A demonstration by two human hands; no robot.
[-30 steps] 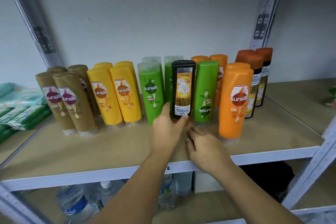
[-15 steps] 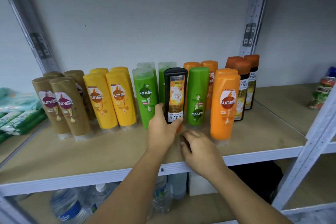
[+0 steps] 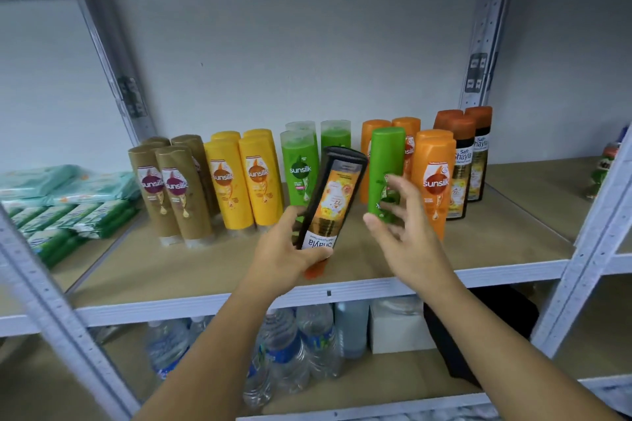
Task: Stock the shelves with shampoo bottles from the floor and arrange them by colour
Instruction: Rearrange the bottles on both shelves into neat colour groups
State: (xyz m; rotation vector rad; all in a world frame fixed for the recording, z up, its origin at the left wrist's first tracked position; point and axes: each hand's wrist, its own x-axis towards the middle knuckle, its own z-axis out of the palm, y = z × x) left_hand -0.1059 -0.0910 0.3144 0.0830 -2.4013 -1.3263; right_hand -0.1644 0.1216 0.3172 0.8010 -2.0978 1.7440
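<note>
My left hand [image 3: 290, 249] grips a black bottle with an orange cap [image 3: 333, 202], upside down, tilted and lifted off the wooden shelf [image 3: 342, 270]. My right hand [image 3: 400, 232] is raised with fingers spread just in front of an inverted green bottle [image 3: 384, 164]; whether it touches the bottle I cannot tell. Behind stand rows by colour: brown bottles [image 3: 171, 188], yellow bottles [image 3: 242, 178], green bottles [image 3: 301, 164], orange bottles [image 3: 432, 178], and black bottles with orange caps [image 3: 466, 161] at the right.
Green and teal packets [image 3: 65, 202] lie stacked on the shelf's left part. Water bottles [image 3: 290, 352], a white box [image 3: 396, 325] and a dark bag [image 3: 485, 328] sit on the lower shelf. Metal uprights [image 3: 588, 249] frame the bay; a small bottle [image 3: 605, 167] stands far right.
My left hand has lifted the black bottle off the shelf and tilted it toward me. My right hand rose from the shelf surface and opened near the green bottle.
</note>
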